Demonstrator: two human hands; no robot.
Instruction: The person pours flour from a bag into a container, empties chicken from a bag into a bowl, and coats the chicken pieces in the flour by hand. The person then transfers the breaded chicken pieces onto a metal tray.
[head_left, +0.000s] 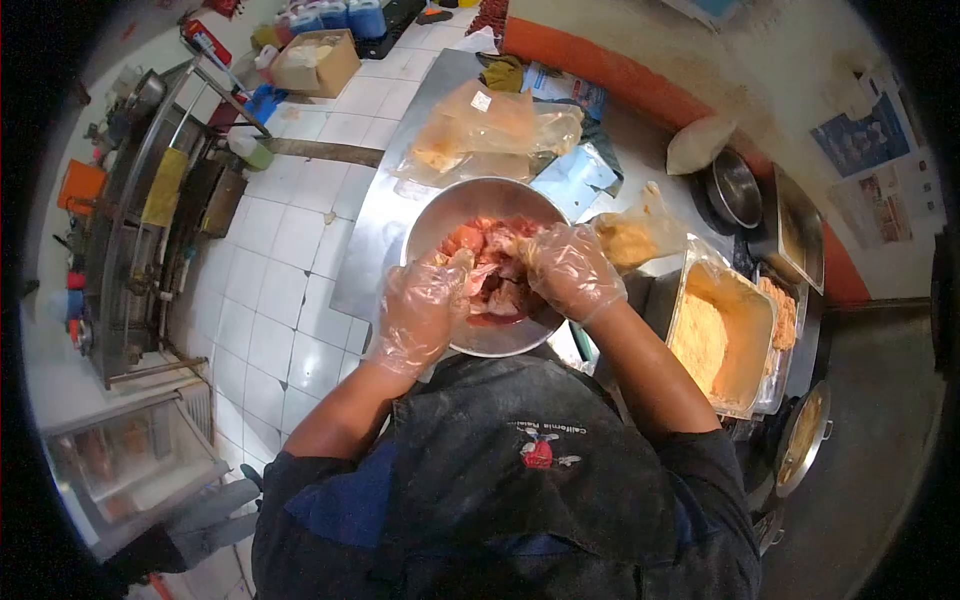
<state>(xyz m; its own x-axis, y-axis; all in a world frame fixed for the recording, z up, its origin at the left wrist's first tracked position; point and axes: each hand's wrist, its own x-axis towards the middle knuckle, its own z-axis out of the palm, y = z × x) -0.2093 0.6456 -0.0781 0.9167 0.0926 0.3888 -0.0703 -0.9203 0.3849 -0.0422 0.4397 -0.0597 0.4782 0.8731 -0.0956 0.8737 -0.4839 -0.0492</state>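
A large steel bowl point(422, 222) of raw meat pieces point(497, 240) stands at the table edge, right in front of my apron. Reddish liquid shows at the bottom of the bowl. My left hand point(425, 305), in a clear plastic glove, reaches over the near left rim with its fingers curled on a piece of raw meat point(486, 276). From the right, my right hand point(573, 270), gloved the same way, has its fingers closed on the other side of that piece. The fingertips of both hands are partly hidden by the meat and the loose plastic.
Plastic bags point(470, 125) lie behind the bowl beside a light blue sheet point(575, 180). On the right are a bag of orange-brown powder point(632, 240), a deep metal pan of breading point(700, 335) and a pot point(803, 440). A stove point(130, 260) stands left across the tiled floor point(270, 300).
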